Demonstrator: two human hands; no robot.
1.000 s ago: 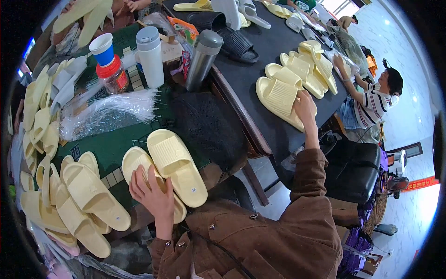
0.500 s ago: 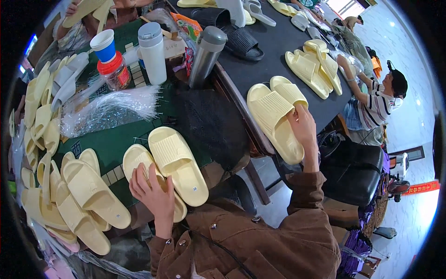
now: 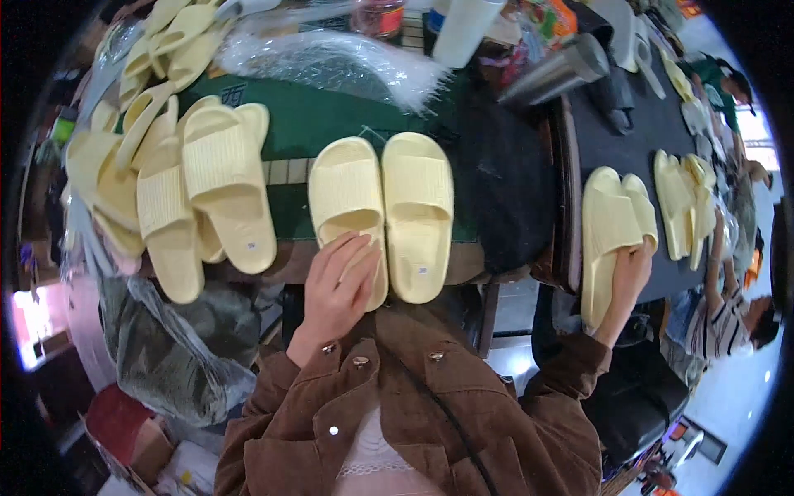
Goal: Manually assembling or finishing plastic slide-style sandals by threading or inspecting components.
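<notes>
Two pale yellow slippers lie side by side on the table in front of me, toes pointing away: a left slipper (image 3: 346,186) and a right slipper (image 3: 418,219) with a small white sticker on its heel. A thin clear tie sticks up between their toes. My left hand (image 3: 337,285) is closed on the left slipper's heel half, fingers bent over its footbed. On the dark table to the right, my right hand (image 3: 630,273) grips another pale yellow pair (image 3: 608,219) near the strap opening; its fingertips are partly hidden.
More yellow slippers (image 3: 227,182) are piled on the left. Clear plastic ties (image 3: 339,70), a white tumbler (image 3: 467,29) and a steel flask (image 3: 562,70) lie beyond. Another yellow pair (image 3: 682,198) rests farther right, near a person in a striped shirt (image 3: 728,335).
The view has swung to the right. The front pair, overlapping before, now lies evenly side by side. My left hand's fingers have drawn together; my right hand stays on its pair.
</notes>
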